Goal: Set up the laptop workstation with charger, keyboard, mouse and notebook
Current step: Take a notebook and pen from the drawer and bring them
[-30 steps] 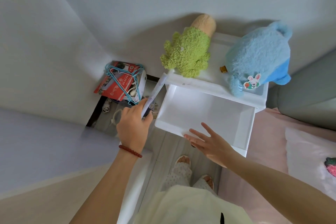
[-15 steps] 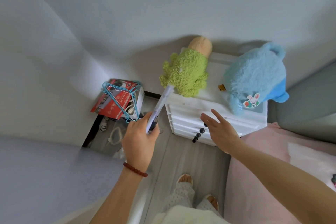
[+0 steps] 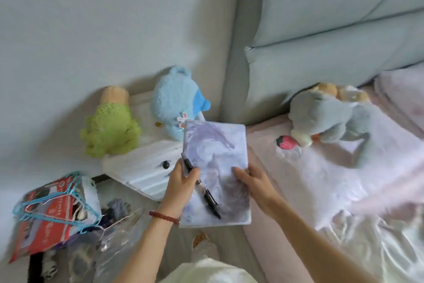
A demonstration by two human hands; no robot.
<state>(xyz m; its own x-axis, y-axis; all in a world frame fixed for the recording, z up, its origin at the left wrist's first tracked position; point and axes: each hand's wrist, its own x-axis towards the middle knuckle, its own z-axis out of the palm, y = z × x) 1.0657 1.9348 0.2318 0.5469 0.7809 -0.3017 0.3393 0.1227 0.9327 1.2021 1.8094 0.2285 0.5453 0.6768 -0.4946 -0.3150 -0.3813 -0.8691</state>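
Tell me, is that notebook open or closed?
Closed. Only the marbled cover of the notebook shows, no pages; both hands hold it, a pen lying across it.

Pen (image 3: 207,195) on notebook (image 3: 218,168), bed (image 3: 321,179) right.

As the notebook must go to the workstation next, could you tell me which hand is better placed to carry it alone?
Probably the left hand: its thumb already pins the pen against the notebook, gripping that edge, while the right hand only steadies the opposite edge.

Lilac-grey marbled notebook (image 3: 215,168), black pen (image 3: 206,193), green (fuzzy) plush (image 3: 110,131), red bracelet (image 3: 164,217)
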